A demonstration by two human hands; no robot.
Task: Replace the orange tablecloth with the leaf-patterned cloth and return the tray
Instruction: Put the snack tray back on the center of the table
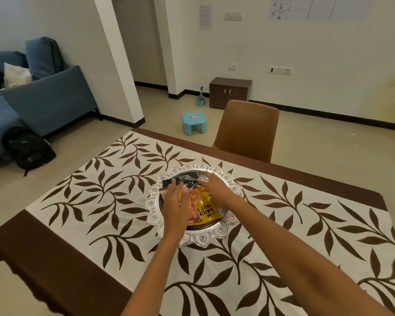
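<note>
**Operator:** Since the leaf-patterned cloth already lies flat over the desk, brown border out to the edges, I judge the swap of cloths done. I see no orange tablecloth anywhere in my view.

**Supervisor:** And the tray?

**Operator:** The silver tray sits on the cloth near the middle of the desk, a little toward the far edge where the brown chair stands. It rests flat, its scalloped rim clear all round.

**Supervisor:** What are your hands doing?

**Operator:** Both reach into the tray. My left hand lies over the near-left part of the yellow nut packet, fingers fairly straight and pointing away from me. My right hand rests by the packet's far end, fingers spread toward a dark packet at the tray's far side. Neither hand plainly clamps anything; they look laid on the packets, not closed round them, though the fingertips of the right are partly hidden.

**Supervisor:** So which step is this?

**Operator:** The last one, I think: the tray is back, and I am settling its contents.

**Supervisor:** What does the next move call for?

**Operator:** Light pressure only, nudging the packets square inside the rim without dragging the tray, since a shove could wrinkle the cloth. Then both hands lift straight off.
</note>
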